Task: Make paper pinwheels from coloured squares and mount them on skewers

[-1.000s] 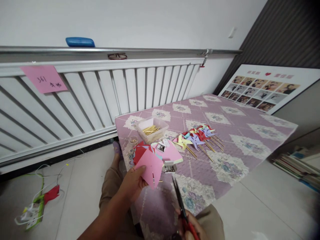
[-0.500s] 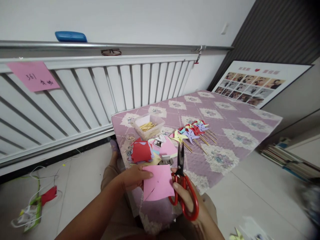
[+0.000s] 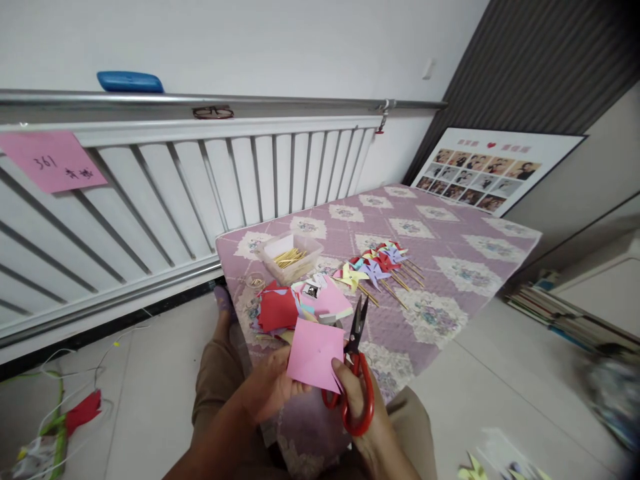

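Note:
A pink paper square point(image 3: 316, 355) with a small mark at its middle is held up over my lap. My left hand point(image 3: 273, 380) grips its left edge, fingers partly hidden beneath the sheet. My right hand point(image 3: 359, 397) is closed around red-handled scissors point(image 3: 358, 327), their dark blades pointing up and slightly apart. Its thumb also presses on the square's lower right corner, where a slit shows. Just beyond lie a stack of red paper squares point(image 3: 278, 308) and loose pink paper point(image 3: 334, 298).
A clear plastic box point(image 3: 307, 261) of thin wooden sticks stands on the patterned tablecloth point(image 3: 450, 273). Several paper pinwheels point(image 3: 376, 270) on sticks lie to its right. A white radiator point(image 3: 280, 173) runs behind the table. A power strip point(image 3: 59, 433) with cables lies on the floor at left.
The pink square has been turned, bringing its slit from the lower left to the lower right. My left thumb has left its top face, and my right thumb now presses on it.

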Available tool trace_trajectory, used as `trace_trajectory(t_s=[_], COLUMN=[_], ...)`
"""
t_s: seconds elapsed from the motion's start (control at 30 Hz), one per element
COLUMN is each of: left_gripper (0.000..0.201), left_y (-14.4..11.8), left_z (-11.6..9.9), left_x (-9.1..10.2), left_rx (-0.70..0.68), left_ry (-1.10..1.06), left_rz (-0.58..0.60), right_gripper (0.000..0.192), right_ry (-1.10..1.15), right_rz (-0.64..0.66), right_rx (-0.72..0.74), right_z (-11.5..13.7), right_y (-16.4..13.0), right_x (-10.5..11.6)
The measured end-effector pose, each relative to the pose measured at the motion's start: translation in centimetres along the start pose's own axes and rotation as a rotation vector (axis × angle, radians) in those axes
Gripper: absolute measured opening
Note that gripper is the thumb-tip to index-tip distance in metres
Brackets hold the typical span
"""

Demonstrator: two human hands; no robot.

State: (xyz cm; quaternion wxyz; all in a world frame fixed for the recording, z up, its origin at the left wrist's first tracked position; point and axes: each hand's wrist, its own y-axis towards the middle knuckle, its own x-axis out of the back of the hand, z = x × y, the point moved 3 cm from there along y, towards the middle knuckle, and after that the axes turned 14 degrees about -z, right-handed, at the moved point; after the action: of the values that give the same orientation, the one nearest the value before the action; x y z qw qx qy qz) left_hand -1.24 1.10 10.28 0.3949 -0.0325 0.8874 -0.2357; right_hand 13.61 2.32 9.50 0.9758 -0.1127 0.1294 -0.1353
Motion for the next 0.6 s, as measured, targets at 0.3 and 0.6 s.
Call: trace_trajectory(t_s=[0.3,0.6], left_gripper=[0.031,0.019], left_y=[0.9,2.0], left_z=[3.2,0.9], left_x=[-1.2,-1.3], left_rx=[-0.211,-0.170], left_ry=[-0.103,-0.181], left_rz=[-0.188,-0.340], right_gripper=[0.037,0.052], right_ry=[-0.024,-0.108], right_rz=[-0.068,0.015], right_rx=[0.014,0.086], right_z=[-0.7,-0.7], right_y=[0.1,0.3], right_x=[-1.0,1.0])
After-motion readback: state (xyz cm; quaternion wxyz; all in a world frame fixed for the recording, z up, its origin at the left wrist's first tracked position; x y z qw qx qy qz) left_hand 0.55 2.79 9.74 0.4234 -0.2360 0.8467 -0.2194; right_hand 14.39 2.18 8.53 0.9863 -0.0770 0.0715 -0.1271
